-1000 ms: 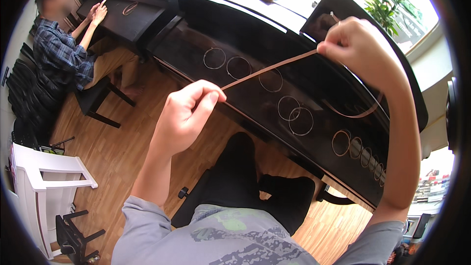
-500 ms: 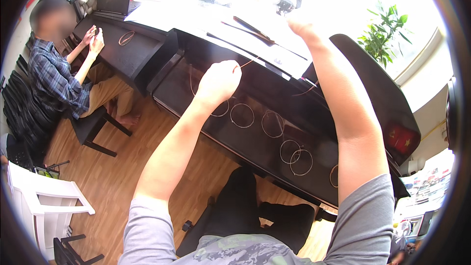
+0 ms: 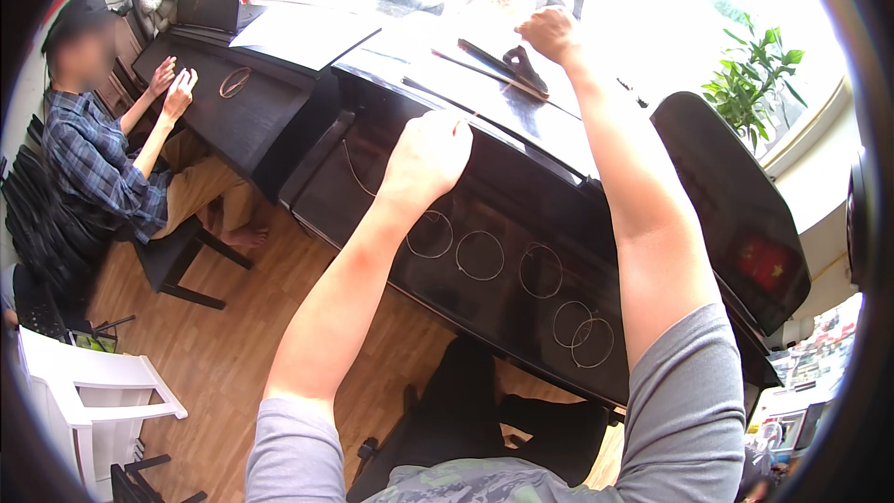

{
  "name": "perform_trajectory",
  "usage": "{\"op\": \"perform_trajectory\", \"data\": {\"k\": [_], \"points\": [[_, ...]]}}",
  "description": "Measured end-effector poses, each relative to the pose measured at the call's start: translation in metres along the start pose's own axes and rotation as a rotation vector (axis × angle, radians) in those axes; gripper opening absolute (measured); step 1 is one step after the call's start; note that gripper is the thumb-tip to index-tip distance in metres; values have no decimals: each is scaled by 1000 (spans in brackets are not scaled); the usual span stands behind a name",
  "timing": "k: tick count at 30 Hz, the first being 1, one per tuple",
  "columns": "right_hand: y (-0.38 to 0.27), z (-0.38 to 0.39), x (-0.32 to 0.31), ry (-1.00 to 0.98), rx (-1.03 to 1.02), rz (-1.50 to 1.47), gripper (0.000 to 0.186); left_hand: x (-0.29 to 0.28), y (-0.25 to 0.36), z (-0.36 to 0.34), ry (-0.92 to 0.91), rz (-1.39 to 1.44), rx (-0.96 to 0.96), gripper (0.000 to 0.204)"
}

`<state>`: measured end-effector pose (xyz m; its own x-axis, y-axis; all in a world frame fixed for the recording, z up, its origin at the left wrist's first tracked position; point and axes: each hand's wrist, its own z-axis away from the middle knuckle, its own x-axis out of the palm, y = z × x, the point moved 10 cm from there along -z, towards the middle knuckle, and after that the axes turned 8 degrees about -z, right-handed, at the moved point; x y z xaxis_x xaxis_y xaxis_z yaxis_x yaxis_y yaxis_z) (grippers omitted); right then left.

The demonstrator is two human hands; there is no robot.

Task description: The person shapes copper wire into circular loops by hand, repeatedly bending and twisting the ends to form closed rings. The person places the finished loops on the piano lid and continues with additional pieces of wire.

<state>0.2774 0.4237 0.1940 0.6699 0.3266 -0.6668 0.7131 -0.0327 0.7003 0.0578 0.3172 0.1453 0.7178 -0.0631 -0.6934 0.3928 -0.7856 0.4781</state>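
Left hand (image 3: 428,158) is hovering over the rear of the black tabletop (image 3: 503,312), knuckles up, in a tight fist, apparently pinching a thin strand (image 3: 353,168); exact grip point is hiding behind the fingers. Strand is curving beside the left wrist, over the tabletop's left part. Right hand (image 3: 551,34) is hanging bunched past the tabletop's far side; can't tell what, if anything, it's holding. Thin wire rings (image 3: 503,255) are lying on the tabletop, two overlapping toward its right. Co-worker (image 3: 102,144) is sitting left of the tabletop. Strand is looking light and springy, probably curling back when slack, kinking if bent sharply; ends are likely offering the best thumb-and-finger pinch, middle probably sliding more.
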Motion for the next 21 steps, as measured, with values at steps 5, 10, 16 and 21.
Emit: {"op": "perform_trajectory", "data": {"k": [5,10,16,21], "points": [[-18,-21,-37,265,-134,8,17,-20,-25,4,36,64,-194,25],[5,-15,-31,77,9,66,22,-3,-27,19,-54,234,-258,24],[52,9,-81,68,251,-533,28,-9,-7,32,-39,127,-223,35],[70,71,-186,173,283,-897,19,-30,-8,50,117,-3,-186,36]]}}
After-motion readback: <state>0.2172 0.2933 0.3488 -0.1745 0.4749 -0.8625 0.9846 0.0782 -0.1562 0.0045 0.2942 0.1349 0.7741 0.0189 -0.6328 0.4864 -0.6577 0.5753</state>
